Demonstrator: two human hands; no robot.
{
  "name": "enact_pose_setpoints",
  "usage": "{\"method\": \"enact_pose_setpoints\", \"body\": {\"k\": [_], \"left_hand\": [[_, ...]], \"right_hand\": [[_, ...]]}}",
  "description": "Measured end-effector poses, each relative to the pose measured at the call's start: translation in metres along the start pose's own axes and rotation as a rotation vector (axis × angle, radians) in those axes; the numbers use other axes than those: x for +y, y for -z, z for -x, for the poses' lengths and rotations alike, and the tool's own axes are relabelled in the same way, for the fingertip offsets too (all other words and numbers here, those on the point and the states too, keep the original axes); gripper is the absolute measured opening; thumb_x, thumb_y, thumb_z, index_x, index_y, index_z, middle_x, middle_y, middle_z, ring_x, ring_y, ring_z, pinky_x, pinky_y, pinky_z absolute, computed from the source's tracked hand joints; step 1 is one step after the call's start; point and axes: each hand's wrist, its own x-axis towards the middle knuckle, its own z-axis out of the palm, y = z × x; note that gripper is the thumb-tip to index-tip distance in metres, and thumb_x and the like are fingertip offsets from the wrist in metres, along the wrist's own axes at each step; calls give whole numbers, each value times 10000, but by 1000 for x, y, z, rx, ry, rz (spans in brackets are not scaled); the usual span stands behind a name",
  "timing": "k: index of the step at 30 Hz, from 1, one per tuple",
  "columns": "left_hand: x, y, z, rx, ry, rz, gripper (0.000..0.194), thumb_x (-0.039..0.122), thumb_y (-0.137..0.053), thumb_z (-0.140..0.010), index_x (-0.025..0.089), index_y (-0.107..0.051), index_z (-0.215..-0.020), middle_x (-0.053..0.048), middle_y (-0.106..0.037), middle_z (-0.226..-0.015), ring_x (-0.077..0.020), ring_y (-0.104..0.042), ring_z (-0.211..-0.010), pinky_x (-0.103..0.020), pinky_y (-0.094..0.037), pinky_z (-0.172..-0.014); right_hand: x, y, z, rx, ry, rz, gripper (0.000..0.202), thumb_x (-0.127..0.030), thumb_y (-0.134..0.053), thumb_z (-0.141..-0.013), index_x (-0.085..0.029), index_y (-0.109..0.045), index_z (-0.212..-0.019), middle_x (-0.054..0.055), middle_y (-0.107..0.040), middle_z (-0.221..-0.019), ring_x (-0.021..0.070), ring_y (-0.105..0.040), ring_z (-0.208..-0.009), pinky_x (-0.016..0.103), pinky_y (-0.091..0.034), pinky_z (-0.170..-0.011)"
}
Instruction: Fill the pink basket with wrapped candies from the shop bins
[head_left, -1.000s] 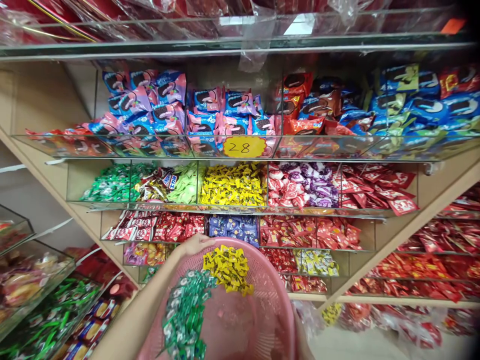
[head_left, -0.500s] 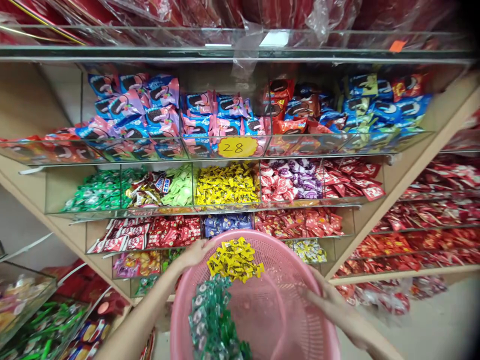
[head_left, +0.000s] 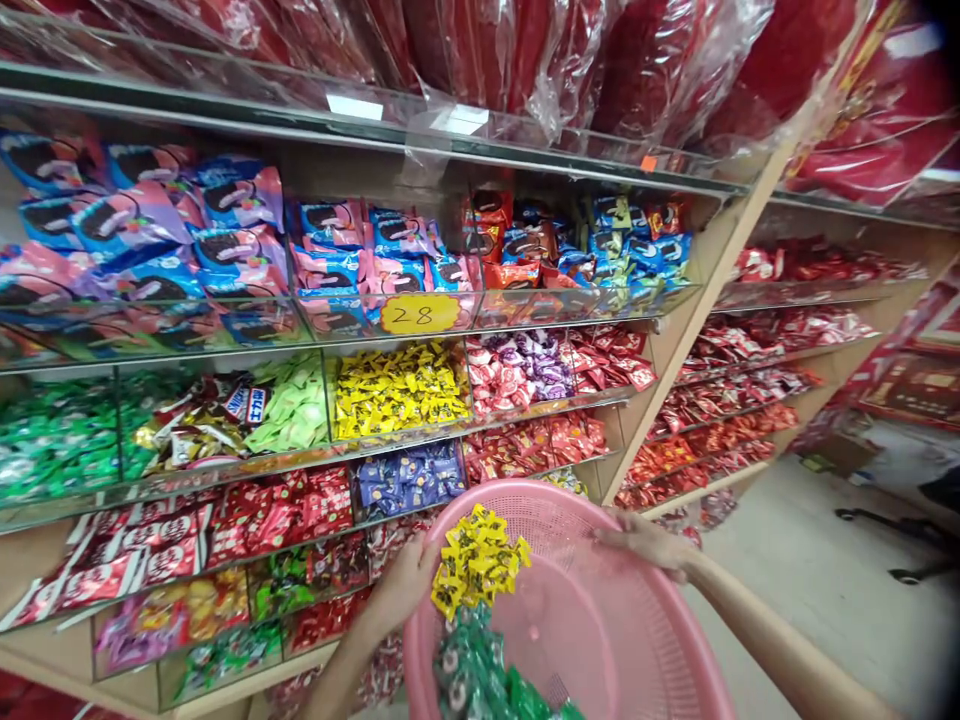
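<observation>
A round pink plastic basket (head_left: 600,600) is held up between my two hands, in front of candy shelves. My left hand (head_left: 409,580) grips its rim on the left, the thumb side near the edge. On the right rim, my right hand (head_left: 649,543) is closed over the edge with fingers reaching inside. Yellow-wrapped candies (head_left: 480,560) lie in a heap at the basket's far left. Next to them, nearer to me, is a pile of green-wrapped candies (head_left: 487,665). The rest of the basket floor shows bare pink plastic.
Glass-fronted shelves hold bins of yellow candies (head_left: 401,390), blue-purple packets (head_left: 411,480) and red packets (head_left: 281,515). Above are blue and pink cookie packs (head_left: 135,215) and a yellow price tag (head_left: 420,314) reading 28. A wooden divider (head_left: 697,320) slants at the right, with a chair base (head_left: 900,545) beyond.
My view has turned right and moved closer to the shelves. The basket has shifted right in view, still in both hands, and my right hand has come further over the rim.
</observation>
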Motion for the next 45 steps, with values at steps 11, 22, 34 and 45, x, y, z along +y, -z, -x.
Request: {"method": "enact_pose_setpoints", "body": {"k": [11, 22, 34, 45], "left_hand": [[16, -42, 7, -107, 7, 83, 469, 491, -379, -803, 167, -513, -1115, -88, -610, -1080, -218, -532, -1012, -269, -381, -859], [115, -51, -97, 8, -208, -155, 475, 492, -386, -809, 201, -555, -1144, -67, -574, -1180, -206, -516, -1080, -264, -348, -916], [170, -149, -190, -136, -258, -268, 533, 527, -286, -840, 149, -640, -714, -44, -645, -695, -155, -549, -663, -212, -330, -600], [172, -172, -173, 72, -42, -393, 506, 553, -240, -852, 224, -624, -827, -52, -666, -798, -178, -592, -755, -223, -309, -618]], "right_hand": [[7, 52, -10, -113, 106, 0, 555, -511, -665, -613, -152, -599, -1032, 84, -664, -911, 230, -626, -819, 347, -501, -747], [23, 113, -37, -156, 232, 62, 533, -495, -649, -629, -151, -599, -1033, 52, -652, -898, 198, -599, -814, 342, -466, -777], [30, 172, -52, -195, 328, 102, 455, -452, -598, -701, -144, -599, -1037, 32, -641, -877, 174, -574, -812, 285, -449, -739], [38, 197, -87, -202, 391, 273, 388, -417, -587, -706, -146, -625, -981, 14, -637, -803, 163, -565, -747, 278, -453, -686]]}}
